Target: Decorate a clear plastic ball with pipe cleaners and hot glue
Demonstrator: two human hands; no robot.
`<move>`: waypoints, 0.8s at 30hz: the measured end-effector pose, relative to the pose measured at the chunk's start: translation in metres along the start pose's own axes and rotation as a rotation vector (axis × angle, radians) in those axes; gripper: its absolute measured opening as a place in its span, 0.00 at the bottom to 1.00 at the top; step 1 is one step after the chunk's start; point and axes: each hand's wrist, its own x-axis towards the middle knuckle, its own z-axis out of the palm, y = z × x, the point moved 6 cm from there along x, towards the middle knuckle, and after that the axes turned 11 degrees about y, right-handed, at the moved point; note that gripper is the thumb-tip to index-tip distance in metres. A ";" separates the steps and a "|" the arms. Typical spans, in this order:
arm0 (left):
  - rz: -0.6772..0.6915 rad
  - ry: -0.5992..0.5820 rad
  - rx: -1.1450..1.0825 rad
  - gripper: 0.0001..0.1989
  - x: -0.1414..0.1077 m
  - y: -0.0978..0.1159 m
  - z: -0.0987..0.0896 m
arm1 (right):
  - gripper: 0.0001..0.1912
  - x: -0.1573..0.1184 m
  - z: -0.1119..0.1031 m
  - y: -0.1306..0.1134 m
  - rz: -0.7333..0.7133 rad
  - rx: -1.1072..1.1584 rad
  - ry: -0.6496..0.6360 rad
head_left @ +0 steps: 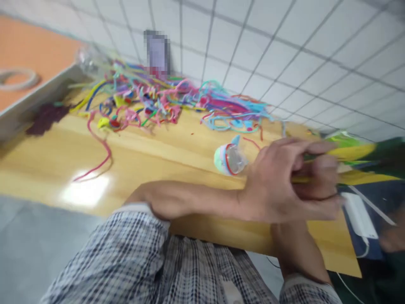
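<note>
My left hand (278, 181) reaches across to the right side of the table, blurred by motion. Its fingers and thumb curve apart, with a gap between them. Partly behind it is my right hand (327, 169), whose fingers are mostly hidden and smeared; whether it holds anything is unclear. Yellow strips (357, 152) extend rightward from beside the hands. Left of my left hand lies a small rounded object (223, 159), pale green and pink with a red band, a clear plastic part and a blue tip.
A tangled pile of colourful pipe cleaners (167, 99) lies along the tiled wall, with a phone-like object (157, 52) behind. One red pipe cleaner (106, 145) curves out at left. A white device (360, 215) with a cable and another person's hand (394, 236) are at right.
</note>
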 end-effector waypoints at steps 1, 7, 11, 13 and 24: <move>0.020 -0.071 0.101 0.31 0.002 0.002 0.002 | 0.22 -0.001 0.000 -0.001 0.030 0.138 0.042; 0.006 -0.086 -0.169 0.32 0.013 -0.015 0.002 | 0.19 0.005 -0.010 0.028 0.265 0.886 0.044; 0.094 0.063 -0.411 0.49 0.031 -0.034 -0.018 | 0.13 0.015 -0.024 0.059 0.471 0.980 0.149; 0.215 0.198 -0.393 0.56 0.042 -0.036 -0.043 | 0.14 0.014 -0.021 0.071 0.600 0.913 0.143; 0.203 -0.040 -0.057 0.03 0.073 -0.048 -0.071 | 0.14 0.013 -0.006 0.041 0.367 0.392 -0.158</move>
